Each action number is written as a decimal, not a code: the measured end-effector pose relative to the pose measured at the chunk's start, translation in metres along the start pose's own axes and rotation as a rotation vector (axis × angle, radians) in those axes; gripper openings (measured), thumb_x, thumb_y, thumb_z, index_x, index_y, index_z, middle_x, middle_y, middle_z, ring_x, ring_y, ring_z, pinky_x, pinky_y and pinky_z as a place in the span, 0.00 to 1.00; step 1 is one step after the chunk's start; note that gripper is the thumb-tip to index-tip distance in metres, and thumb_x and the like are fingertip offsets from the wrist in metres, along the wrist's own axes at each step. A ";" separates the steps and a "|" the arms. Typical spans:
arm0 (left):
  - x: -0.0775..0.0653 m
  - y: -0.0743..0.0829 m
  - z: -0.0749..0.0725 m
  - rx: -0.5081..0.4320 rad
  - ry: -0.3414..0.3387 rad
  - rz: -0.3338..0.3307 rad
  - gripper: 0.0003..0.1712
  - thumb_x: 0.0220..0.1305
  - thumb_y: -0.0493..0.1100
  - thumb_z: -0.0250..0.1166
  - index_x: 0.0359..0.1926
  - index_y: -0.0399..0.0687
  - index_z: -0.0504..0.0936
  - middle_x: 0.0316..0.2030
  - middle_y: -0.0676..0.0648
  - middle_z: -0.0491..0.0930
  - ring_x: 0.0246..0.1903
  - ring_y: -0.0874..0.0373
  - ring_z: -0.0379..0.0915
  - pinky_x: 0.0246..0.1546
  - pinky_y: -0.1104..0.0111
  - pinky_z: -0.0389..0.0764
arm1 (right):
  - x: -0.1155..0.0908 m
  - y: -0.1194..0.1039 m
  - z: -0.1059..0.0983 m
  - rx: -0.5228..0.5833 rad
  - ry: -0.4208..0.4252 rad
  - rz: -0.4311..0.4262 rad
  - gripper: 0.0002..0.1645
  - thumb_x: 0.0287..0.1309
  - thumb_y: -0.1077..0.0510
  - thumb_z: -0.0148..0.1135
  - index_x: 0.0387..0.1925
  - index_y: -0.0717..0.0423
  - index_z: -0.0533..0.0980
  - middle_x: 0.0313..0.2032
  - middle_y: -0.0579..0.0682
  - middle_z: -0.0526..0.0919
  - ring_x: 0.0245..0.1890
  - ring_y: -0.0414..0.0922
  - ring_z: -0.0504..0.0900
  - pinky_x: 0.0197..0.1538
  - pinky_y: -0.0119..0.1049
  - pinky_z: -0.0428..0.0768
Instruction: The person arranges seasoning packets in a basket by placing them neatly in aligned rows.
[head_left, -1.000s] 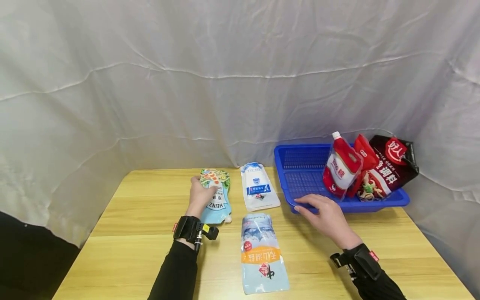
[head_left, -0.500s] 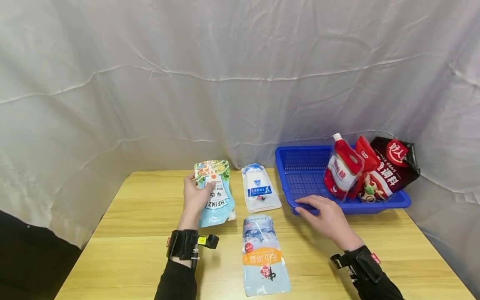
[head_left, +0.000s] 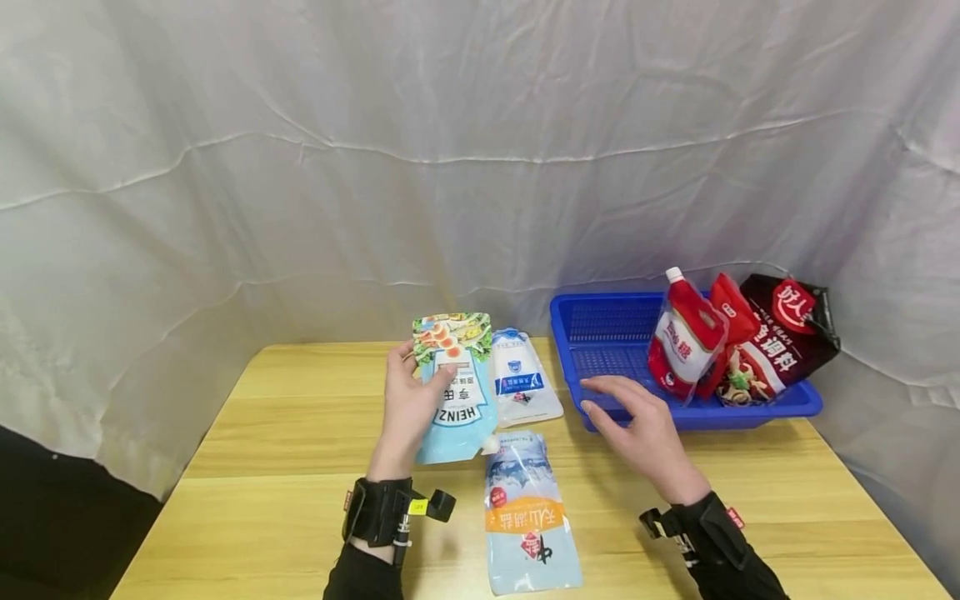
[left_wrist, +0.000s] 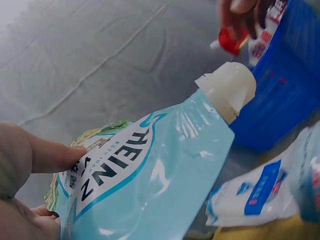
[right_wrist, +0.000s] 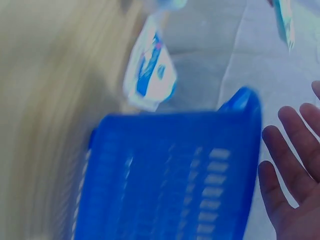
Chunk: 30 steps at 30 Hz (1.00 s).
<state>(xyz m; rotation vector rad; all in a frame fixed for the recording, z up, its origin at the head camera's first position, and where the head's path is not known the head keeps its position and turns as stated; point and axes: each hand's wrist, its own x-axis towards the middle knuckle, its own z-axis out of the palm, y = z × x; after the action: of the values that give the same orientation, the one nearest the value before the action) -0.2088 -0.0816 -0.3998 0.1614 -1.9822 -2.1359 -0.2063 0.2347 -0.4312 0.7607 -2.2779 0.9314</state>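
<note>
My left hand (head_left: 411,402) holds a light blue Heinz pouch (head_left: 459,421), thumb on its front and fingers behind. The pouch is raised off the table, its white cap (left_wrist: 227,90) at the lower right corner, and in the head view it overlaps a white-and-blue salt pouch (head_left: 525,385). Over the front left corner of the blue basket (head_left: 581,408) hovers my right hand (head_left: 637,425). Its fingers are extended and hold nothing; the right wrist view shows them apart from the basket wall. A blue-and-orange pouch (head_left: 528,533) lies flat between the two arms.
Inside the basket's right side stand a red-and-white pouch with a white cap (head_left: 684,346), a red packet (head_left: 731,310) and a black-and-red seasoning bag (head_left: 783,333), which leans over the rim. A grey cloth (head_left: 480,208) hangs behind the wooden table (head_left: 247,467).
My left hand has lifted the Heinz pouch from the table and carried it to the right. My right hand has come off the basket rim, shifting slightly left.
</note>
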 end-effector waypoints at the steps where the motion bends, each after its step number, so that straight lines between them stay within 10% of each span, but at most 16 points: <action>1: -0.002 0.000 0.003 -0.002 -0.005 0.000 0.41 0.67 0.32 0.69 0.74 0.41 0.56 0.58 0.35 0.76 0.36 0.52 0.86 0.36 0.65 0.89 | 0.002 -0.004 0.002 0.020 0.003 0.005 0.23 0.56 0.67 0.75 0.55 0.55 0.84 0.51 0.51 0.87 0.53 0.50 0.84 0.62 0.23 0.73; 14: -0.017 -0.005 0.025 0.003 -0.075 -0.001 0.42 0.67 0.32 0.69 0.75 0.42 0.56 0.61 0.35 0.75 0.40 0.46 0.86 0.39 0.60 0.89 | 0.025 -0.042 0.033 0.317 -0.042 0.180 0.19 0.69 0.61 0.68 0.60 0.54 0.81 0.54 0.50 0.86 0.48 0.45 0.85 0.46 0.32 0.85; 30: -0.018 -0.009 0.030 -0.058 -0.100 0.020 0.42 0.66 0.31 0.70 0.74 0.40 0.56 0.62 0.34 0.74 0.39 0.47 0.86 0.40 0.61 0.89 | 0.032 -0.070 0.066 0.619 -0.282 0.608 0.44 0.69 0.55 0.68 0.79 0.59 0.58 0.67 0.63 0.75 0.51 0.52 0.86 0.42 0.36 0.87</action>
<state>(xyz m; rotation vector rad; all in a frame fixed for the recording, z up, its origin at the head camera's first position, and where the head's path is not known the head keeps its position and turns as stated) -0.1989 -0.0481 -0.4071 0.0256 -1.9627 -2.2269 -0.1991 0.1346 -0.4198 0.4418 -2.5340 1.9779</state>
